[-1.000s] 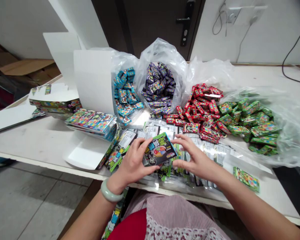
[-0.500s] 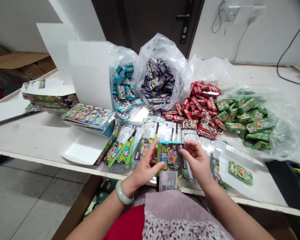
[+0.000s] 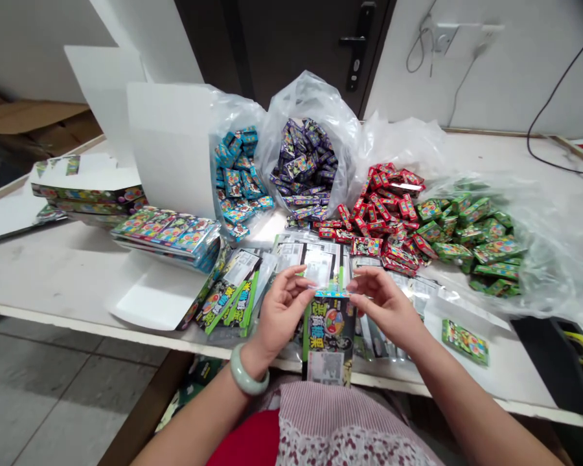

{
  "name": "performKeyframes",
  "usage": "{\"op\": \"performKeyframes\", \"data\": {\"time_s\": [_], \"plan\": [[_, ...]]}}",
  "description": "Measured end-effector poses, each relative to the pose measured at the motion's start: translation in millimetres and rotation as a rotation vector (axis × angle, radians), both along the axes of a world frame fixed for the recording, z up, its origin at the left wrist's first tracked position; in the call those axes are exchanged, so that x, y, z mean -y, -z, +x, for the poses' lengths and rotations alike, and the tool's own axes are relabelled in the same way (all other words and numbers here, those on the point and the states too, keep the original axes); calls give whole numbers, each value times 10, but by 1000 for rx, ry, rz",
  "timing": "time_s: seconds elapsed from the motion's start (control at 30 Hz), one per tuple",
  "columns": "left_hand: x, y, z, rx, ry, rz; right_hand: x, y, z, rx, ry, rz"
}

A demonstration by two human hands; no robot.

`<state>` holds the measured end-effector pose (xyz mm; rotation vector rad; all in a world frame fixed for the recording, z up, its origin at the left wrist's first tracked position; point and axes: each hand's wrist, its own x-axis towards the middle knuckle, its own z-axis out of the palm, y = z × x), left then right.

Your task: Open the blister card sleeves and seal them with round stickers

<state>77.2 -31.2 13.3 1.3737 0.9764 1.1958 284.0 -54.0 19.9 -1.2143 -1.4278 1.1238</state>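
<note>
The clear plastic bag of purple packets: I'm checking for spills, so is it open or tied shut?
The clear plastic bag is open: its mouth gapes, with the purple packets heaped in plain view.

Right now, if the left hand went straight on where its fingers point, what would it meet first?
Probably the right hand's fingertips, facing the left hand, above the printed packet; depth is unclear.

Four open plastic bags (image 3: 311,97) of small boxes line the table's (image 3: 53,278) back edge. Flat cartons (image 3: 168,236) lie stacked left of them, and loose packaging sleeves (image 3: 311,259) spread before the bags, toward the front edge.
</note>
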Motion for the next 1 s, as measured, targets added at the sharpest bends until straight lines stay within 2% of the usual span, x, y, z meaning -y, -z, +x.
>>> {"op": "performKeyframes", "data": {"time_s": [0.13, 0.23, 0.47, 0.6, 0.83, 1.0], "plan": [[-5, -27, -76, -76, 89, 90, -2, -89, -16, 122, -110, 82], [3, -62, -80, -36, 132, 92, -13, -151, -44, 146, -133, 122], [-50, -212, 26, -42, 83, -61, -128, -200, -93, 27, -146, -169], [-57, -190, -10, -51, 133, -21, -131, -245, -81, 29, -196, -179], [-34, -135, -116, -38, 248, 92, -32, -303, -50, 191, -246, 44], [-68, -162, -140, -53, 321, 92, 32, -187, -21, 232, -231, 200]]}}
